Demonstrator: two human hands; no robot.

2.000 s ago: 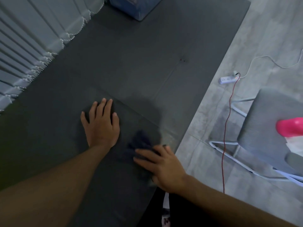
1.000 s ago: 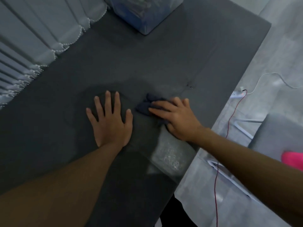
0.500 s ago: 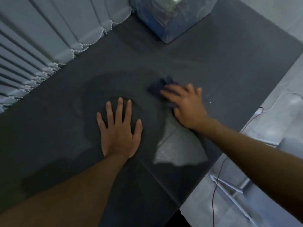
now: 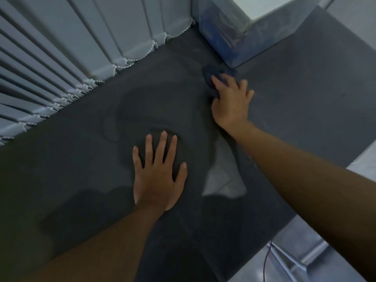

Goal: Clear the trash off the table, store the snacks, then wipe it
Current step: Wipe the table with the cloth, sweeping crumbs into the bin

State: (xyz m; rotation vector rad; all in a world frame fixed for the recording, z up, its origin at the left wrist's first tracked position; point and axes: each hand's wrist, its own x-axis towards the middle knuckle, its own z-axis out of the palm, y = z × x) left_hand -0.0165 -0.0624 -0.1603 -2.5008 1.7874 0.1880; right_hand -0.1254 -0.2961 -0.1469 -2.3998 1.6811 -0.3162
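Note:
A dark grey table (image 4: 295,94) fills the view. My right hand (image 4: 232,102) presses a crumpled dark blue cloth (image 4: 211,76) flat against the tabletop, far from me and just in front of a translucent blue storage box (image 4: 240,35). Most of the cloth is hidden under my fingers. My left hand (image 4: 158,174) lies flat on the table nearer to me, fingers spread, holding nothing. Curved damp streaks (image 4: 130,119) mark the surface between the two hands.
Pale vertical blinds (image 4: 61,47) with beaded chains run along the table's left edge. The table's right edge drops to a grey floor (image 4: 305,261), where a thin red cable (image 4: 266,259) lies. A bright reflection (image 4: 223,180) sits on the tabletop under my right forearm.
My right hand has pushed the cloth away from me across the table, from beside my left hand up to the blue box. My left hand has stayed flat in place.

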